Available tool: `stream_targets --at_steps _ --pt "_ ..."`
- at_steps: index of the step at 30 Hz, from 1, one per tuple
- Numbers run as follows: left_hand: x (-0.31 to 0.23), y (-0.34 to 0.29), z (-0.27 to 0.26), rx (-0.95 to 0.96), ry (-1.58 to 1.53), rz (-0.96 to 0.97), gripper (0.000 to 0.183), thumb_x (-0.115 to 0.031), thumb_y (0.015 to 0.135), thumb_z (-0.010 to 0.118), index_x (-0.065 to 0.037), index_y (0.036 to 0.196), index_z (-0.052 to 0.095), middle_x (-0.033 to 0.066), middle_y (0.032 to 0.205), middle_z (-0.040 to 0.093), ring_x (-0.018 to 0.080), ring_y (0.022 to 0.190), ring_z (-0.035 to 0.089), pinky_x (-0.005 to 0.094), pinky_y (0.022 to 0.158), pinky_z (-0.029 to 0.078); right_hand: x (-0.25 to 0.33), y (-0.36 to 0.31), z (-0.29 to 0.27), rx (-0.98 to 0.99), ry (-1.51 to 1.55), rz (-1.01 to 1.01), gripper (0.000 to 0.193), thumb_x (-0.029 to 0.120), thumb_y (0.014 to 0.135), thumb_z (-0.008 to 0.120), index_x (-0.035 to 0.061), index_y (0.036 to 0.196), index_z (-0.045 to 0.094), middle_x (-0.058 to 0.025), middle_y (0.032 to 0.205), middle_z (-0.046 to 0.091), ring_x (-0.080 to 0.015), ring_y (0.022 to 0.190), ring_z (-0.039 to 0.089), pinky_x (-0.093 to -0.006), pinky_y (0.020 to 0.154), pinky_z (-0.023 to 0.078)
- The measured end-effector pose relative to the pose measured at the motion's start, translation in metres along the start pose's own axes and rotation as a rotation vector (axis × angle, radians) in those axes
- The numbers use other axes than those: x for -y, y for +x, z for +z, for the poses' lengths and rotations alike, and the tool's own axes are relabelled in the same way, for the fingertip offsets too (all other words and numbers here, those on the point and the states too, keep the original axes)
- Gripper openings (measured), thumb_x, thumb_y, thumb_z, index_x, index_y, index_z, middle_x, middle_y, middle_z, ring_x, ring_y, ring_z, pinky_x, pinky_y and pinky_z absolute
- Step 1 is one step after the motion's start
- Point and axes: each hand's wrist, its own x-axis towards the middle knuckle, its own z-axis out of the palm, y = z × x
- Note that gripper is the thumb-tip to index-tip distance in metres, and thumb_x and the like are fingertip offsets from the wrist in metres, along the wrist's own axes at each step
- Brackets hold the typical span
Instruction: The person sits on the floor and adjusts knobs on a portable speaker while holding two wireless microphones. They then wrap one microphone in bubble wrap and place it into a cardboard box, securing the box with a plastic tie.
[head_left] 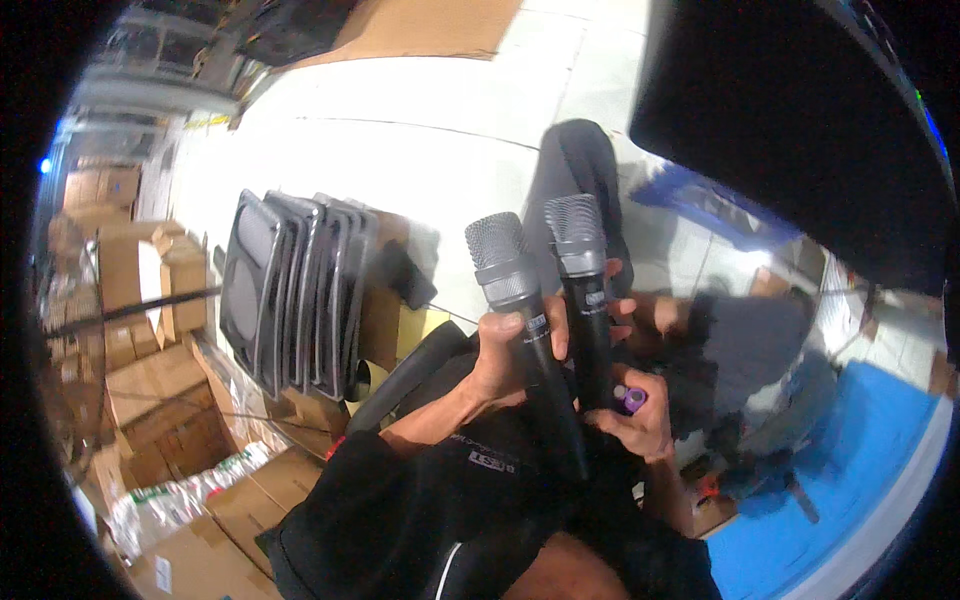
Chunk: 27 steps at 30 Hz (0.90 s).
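The left hand is curled tightly around the dark handles of two handheld microphones, gripping both upright just right of the frame's centre, their grey mesh heads side by side and near touching. Directly below, the right hand is closed at the base of the right microphone, its fingers pinching a small purple cylinder, possibly a battery, though blur makes that uncertain. As far as the view shows, both microphones are already gathered in one grip and the purple piece is still outside the handle, so work at the base looks unfinished. A black garment fills the lower centre. Folded grey chairs stand left of centre, cardboard boxes crowd the left edge, and a blue mat lies lower right; nothing blocks the hands.
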Motion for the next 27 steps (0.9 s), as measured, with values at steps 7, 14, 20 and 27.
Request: stream_targets --at_steps 7,14,20,27 --pt "-0.034 -0.025 -0.013 -0.033 0.001 0.14 0.044 -0.048 0.073 0.065 -0.004 0.068 0.059 0.0255 0.148 0.034 0.0427 0.134 0.037 0.0552 0.105 0.034 0.02 0.034 0.014 0.079 0.232 -0.026 0.052 0.022 0.066 0.076 -0.0111 0.103 0.064 -0.0146 0.079 0.069 -0.0211 0.067 0.066 -0.03 0.063 0.052" --pt "-0.038 -0.037 -0.018 -0.158 -0.013 0.159 0.036 -0.041 0.074 0.069 -0.007 0.071 0.058 0.0179 0.15 0.034 0.0358 0.128 0.043 0.0517 0.103 0.036 0.01 0.059 0.015 0.322 0.798 0.15 0.065 0.033 0.073 0.066 -0.0167 0.114 0.057 -0.0186 0.075 0.066 -0.0221 0.063 0.064 -0.0297 0.06 0.051" --pt "-0.034 -0.037 -0.018 -0.223 0.009 0.169 0.04 -0.044 0.071 0.065 -0.005 0.067 0.055 0.0153 0.099 0.056 0.0401 0.117 0.045 0.0594 0.098 0.036 0.006 0.06 0.011 0.214 0.605 0.09 0.065 0.035 0.069 0.073 -0.0127 0.111 0.06 -0.0145 0.075 0.066 -0.0196 0.065 0.064 -0.0288 0.063 0.051" --pt "-0.038 -0.04 -0.019 -0.128 -0.007 0.137 0.033 -0.039 0.075 0.069 -0.007 0.077 0.061 0.0182 0.154 0.028 0.0417 0.142 0.024 0.0614 0.112 0.025 0.019 0.062 0.001 0.111 0.29 0.054 0.055 0.025 0.066 0.078 -0.0088 0.106 0.062 -0.0102 0.078 0.067 -0.0172 0.069 0.064 -0.0287 0.07 0.051"
